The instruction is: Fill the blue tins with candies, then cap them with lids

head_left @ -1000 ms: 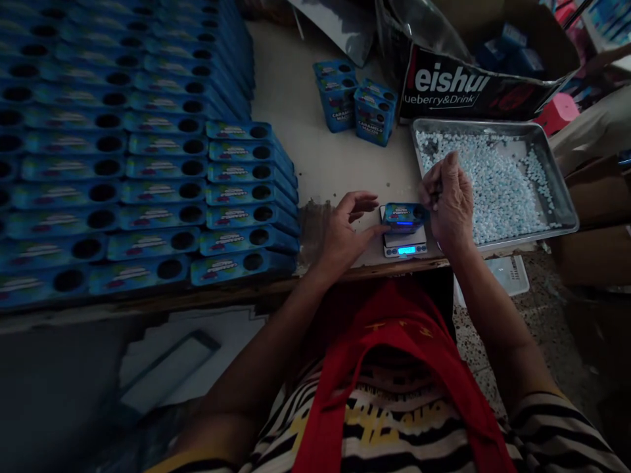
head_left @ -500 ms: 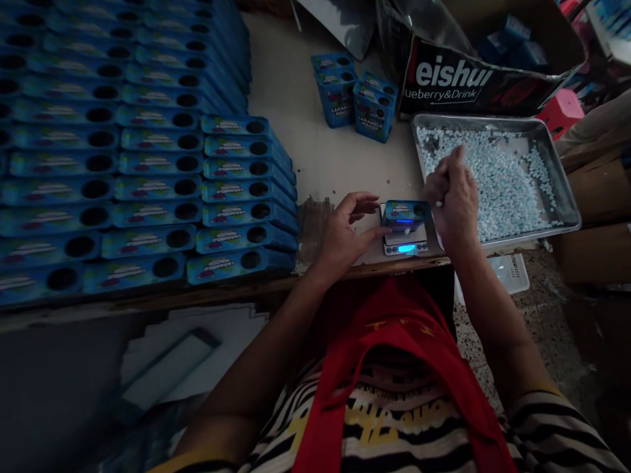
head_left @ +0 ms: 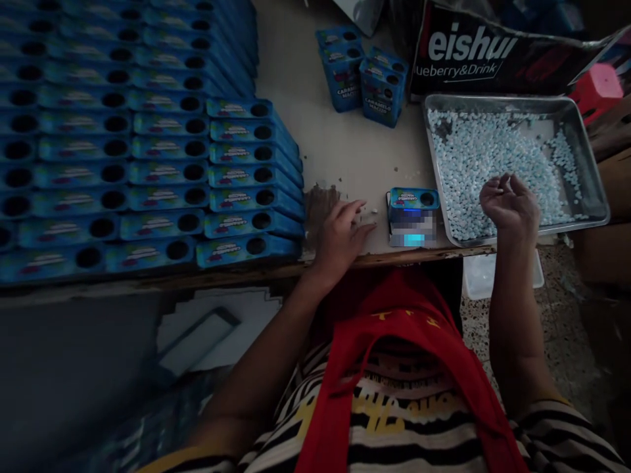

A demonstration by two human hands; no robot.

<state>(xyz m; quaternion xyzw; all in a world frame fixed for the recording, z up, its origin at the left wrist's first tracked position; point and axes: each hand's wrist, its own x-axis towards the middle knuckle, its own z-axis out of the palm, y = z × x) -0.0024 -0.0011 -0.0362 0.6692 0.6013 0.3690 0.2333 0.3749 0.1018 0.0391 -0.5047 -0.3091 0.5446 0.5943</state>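
A blue carton with a dark oval, lettered "CARAMELO", rests on the digital scale I watch remotely, my left hand nearby, fingers apart, my curled right hand, its grip indeterminable to me, above a metal tray of pale-blue pellets before a box reading "ueberry&Drink".

"CARAMELO" on blue packs; "eishu…", "ueberry&Drink" on black carton.
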